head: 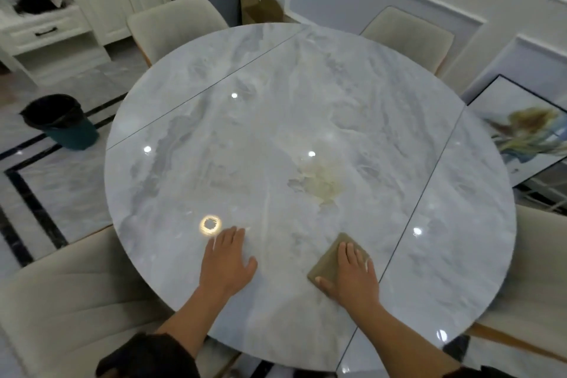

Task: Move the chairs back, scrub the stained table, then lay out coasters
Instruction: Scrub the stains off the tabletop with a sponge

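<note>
A round grey marble table (233, 144) fills the view. A yellowish stain (320, 182) lies right of its centre. My right hand (356, 273) presses flat on a tan cloth (325, 267) near the table's front edge, below the stain. My left hand (227, 261) rests flat on the bare tabletop, fingers together, holding nothing. Beige chairs stand around the table: one at the near left (61, 301), one at the far left (175, 24), one at the far right (408, 37), one at the near right (534, 285).
A dark green bin (61, 123) with a black liner stands on the floor to the left. A framed picture (527, 132) leans against the wall on the right. A cardboard box (260, 8) sits behind the table. A white cabinet (46, 27) stands at the back left.
</note>
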